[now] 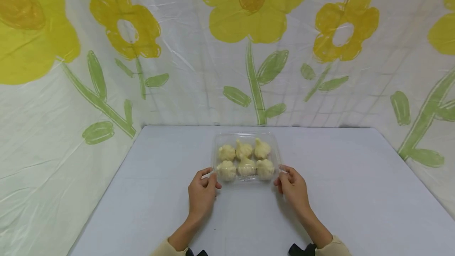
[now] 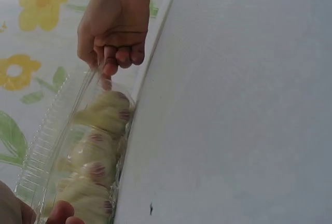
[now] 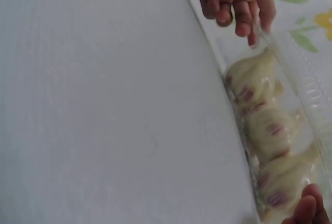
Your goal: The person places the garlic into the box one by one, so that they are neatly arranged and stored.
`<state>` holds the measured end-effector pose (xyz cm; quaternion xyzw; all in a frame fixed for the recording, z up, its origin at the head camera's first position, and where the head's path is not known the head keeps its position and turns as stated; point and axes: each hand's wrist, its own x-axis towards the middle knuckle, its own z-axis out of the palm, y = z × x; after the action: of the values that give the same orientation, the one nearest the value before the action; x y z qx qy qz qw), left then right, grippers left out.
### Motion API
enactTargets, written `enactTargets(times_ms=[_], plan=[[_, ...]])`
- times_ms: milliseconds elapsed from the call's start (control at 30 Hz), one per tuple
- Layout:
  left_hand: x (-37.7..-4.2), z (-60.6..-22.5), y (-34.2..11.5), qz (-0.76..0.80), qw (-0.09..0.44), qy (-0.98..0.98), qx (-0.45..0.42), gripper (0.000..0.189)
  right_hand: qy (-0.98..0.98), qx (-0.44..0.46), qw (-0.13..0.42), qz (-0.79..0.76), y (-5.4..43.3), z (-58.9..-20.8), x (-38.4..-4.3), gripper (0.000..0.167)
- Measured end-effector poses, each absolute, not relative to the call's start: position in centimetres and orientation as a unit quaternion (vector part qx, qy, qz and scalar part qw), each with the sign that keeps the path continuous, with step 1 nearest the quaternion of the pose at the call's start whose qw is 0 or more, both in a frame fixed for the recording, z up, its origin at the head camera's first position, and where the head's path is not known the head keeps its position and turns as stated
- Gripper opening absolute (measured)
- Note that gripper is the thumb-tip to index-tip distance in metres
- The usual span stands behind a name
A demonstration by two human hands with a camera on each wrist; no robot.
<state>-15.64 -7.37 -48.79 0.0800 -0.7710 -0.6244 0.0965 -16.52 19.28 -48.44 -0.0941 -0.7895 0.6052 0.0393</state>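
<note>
A clear plastic clamshell box (image 1: 245,179) stands at the middle of the far part of the table. Inside it, in two rows, sit several pale yellow garlic bulbs (image 1: 262,149), with purplish patches in the wrist views. At the box's near left corner my left hand (image 1: 202,192) pinches the edge between thumb and fingers. My right hand (image 1: 294,189) grips the opposite edge, near the right corner, in the same way. The left wrist view has my right hand (image 2: 119,27) beyond the box and left fingertips (image 2: 62,212) close by. The lid is down.
A white table (image 1: 160,157) spreads around the box, with a small dark speck (image 1: 215,229) on it near the front. Behind and at both sides hangs a whitish sheet (image 1: 192,90) printed with yellow flowers. Dark straps (image 1: 302,249) circle the wrists.
</note>
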Motion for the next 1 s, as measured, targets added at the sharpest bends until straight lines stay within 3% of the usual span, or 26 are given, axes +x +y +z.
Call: enactTargets(times_ms=[333,1000], plan=[[-15.7,-48.6,-6.9,-0.659,0.091,-0.734,0.133,0.029,-0.761,-0.129,0.097,0.628,17.7,-48.8,-16.2,0.035],[-15.7,-47.3,-7.2,-0.778,0.035,-0.602,0.177,0.032,-0.638,-0.190,0.057,0.744,16.8,-47.9,-15.7,0.038]])
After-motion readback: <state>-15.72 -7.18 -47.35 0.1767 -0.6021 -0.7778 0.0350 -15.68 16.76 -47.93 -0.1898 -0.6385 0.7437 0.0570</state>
